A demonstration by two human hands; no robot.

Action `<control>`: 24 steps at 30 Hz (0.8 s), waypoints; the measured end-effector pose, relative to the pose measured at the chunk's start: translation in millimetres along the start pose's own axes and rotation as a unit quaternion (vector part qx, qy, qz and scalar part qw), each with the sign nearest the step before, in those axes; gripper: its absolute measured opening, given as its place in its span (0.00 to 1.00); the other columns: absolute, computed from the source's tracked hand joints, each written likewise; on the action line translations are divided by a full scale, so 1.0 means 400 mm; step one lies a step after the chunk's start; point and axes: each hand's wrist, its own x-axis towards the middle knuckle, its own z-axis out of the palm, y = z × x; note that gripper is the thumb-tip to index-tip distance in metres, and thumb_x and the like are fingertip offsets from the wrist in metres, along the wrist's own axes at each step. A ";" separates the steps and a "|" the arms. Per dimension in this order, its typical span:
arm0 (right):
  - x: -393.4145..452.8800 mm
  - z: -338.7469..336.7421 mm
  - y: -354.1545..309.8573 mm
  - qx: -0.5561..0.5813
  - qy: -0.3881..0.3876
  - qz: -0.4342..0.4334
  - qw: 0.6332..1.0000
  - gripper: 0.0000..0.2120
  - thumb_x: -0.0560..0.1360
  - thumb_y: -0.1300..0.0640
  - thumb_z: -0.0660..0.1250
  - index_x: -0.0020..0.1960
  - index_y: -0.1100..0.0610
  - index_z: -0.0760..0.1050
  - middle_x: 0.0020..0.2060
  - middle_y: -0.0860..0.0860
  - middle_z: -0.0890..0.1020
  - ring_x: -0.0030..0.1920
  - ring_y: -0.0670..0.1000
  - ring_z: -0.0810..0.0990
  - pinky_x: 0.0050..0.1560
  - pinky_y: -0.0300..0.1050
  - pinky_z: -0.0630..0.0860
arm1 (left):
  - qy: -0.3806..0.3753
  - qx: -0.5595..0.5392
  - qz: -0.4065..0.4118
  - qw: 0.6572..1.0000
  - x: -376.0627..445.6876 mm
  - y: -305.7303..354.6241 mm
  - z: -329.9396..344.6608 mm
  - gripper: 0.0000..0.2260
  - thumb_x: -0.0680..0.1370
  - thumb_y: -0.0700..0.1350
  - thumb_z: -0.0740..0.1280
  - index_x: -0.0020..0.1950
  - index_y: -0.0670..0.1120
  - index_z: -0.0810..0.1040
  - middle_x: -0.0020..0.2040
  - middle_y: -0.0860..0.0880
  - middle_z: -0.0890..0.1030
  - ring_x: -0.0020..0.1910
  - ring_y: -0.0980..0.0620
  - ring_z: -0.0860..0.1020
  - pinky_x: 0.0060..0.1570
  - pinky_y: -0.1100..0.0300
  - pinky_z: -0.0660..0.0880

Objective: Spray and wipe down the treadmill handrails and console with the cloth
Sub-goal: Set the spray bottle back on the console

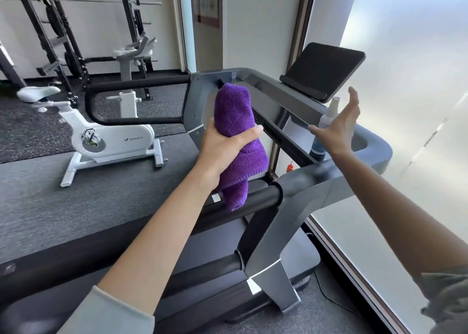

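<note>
- Gym room with dark rubber flooring [38, 131], seen from above a treadmill that stands beside a frosted glass wall [417, 105].
- Left hand [222, 148] grips a rolled purple cloth [234, 115] around its middle, fingers and thumb curled round it; the cloth stands nearly upright, its upper end in front of the grey console frame [195, 100], its lower end hanging just above a black padded handrail [260, 198].
- Right hand [339, 128] is spread wide, fingers straight, holding nothing; it hovers just in front of a spray bottle [329, 117].
- Spray bottle stands upright in a recess at the right end of the console, white nozzle on top, dark blue band low down, partly hidden by the hand.
- Black tablet-like screen [326, 70] sits tilted on top of the console, above the bottle.
- Another black handrail [131, 103] loops out from the far side of the console.
- White exercise bike [109, 141] stands on the floor to the left, with a black weight rack [63, 42] against the wall behind it.
</note>
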 end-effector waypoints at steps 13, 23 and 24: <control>-0.243 -0.238 -0.246 0.289 -0.293 0.031 0.911 0.16 0.77 0.63 0.70 0.64 0.61 0.75 0.54 0.57 0.84 0.52 0.52 0.84 0.55 0.48 0.81 | -0.100 0.054 0.051 0.992 -0.123 0.038 0.150 0.48 0.53 0.57 0.78 0.69 0.57 0.61 0.63 0.51 0.76 0.59 0.53 0.78 0.59 0.50 0.77; -0.501 -0.533 -0.076 0.332 -0.080 0.145 0.928 0.11 0.71 0.63 0.62 0.51 0.56 0.76 0.42 0.50 0.83 0.44 0.49 0.82 0.45 0.42 0.80 | -0.438 -0.105 -0.099 0.888 -0.261 -0.054 0.286 0.27 0.69 0.43 0.72 0.68 0.41 0.72 0.60 0.44 0.82 0.53 0.51 0.82 0.52 0.57 0.80; -0.539 -0.546 -0.065 0.330 -0.057 0.165 0.927 0.11 0.70 0.63 0.62 0.52 0.56 0.76 0.42 0.49 0.83 0.44 0.49 0.82 0.45 0.42 0.79 | -0.459 -0.089 -0.112 0.877 -0.272 -0.080 0.304 0.26 0.69 0.43 0.73 0.66 0.40 0.75 0.59 0.43 0.82 0.53 0.49 0.82 0.55 0.55 0.79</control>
